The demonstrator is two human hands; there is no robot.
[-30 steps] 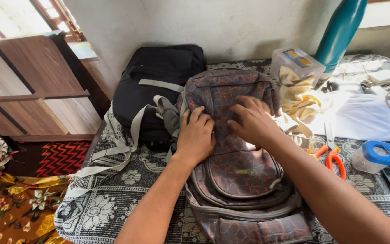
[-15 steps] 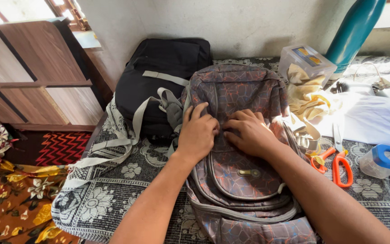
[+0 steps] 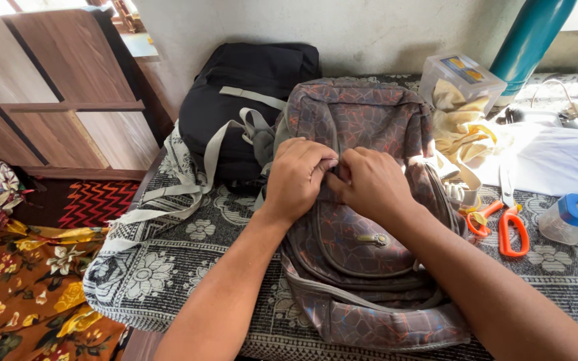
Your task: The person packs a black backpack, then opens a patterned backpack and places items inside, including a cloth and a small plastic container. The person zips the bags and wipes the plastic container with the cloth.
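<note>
A grey-brown backpack [image 3: 362,120] with an orange cracked pattern lies flat on a table covered by a black-and-white floral cloth [image 3: 168,267]. My left hand [image 3: 297,177] and my right hand [image 3: 369,184] meet at the middle of the backpack's front, just above its front pocket. Both hands have their fingers curled and pinch the fabric there, thumbs and fingertips close together. What lies between the fingers is hidden. A metal zip pull [image 3: 372,239] shows on the front pocket below my right hand.
A black bag [image 3: 242,100] with grey straps lies behind and left of the backpack. To the right are orange-handled scissors [image 3: 508,230], a blue-lidded jar [image 3: 573,219], a clear plastic box [image 3: 463,79], yellow cloth [image 3: 459,130], white paper, cables and a teal bottle [image 3: 530,33]. A wooden panel stands at the left.
Both hands slid together at the backpack's middle; the right hand came in from the right. They went from lying flat to pinching the fabric. The view shifted a little.
</note>
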